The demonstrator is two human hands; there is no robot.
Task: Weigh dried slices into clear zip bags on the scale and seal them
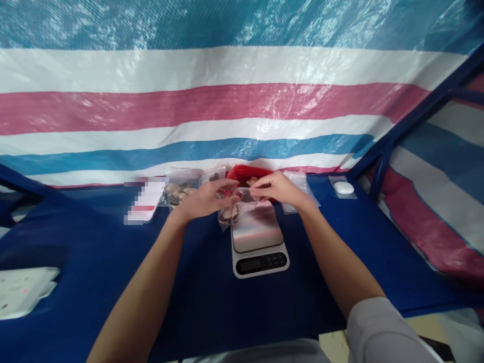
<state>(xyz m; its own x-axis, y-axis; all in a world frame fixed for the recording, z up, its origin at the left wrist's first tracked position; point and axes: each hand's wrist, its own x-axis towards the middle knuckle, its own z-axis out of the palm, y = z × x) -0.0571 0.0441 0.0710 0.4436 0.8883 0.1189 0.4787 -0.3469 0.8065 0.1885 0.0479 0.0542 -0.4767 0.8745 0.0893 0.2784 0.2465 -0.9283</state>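
Observation:
Above the far end of a kitchen scale (257,229), my left hand (209,197) and my right hand (279,188) meet at a small clear plastic bag (246,195). My right thumb and fingertips pinch one side of its rim. On the other side, my left thumb and fingers grip the film, curved around it. Pale brown dried slices (229,214) show inside clear plastic below my left fingers; whether this is the same bag I cannot tell. Right behind my hands lies a red bag (249,171) with tan pieces in it, partly hidden. The scale's display looks dark.
Bags of dried slices (179,192) lie left of my hands, beside a partly pixelated white phone-like object (149,201). Flat clear bags (298,194) lie right. A white oval object (343,188) sits far right, a white power strip (28,292) near left. Striped sheeting (212,106) hangs behind.

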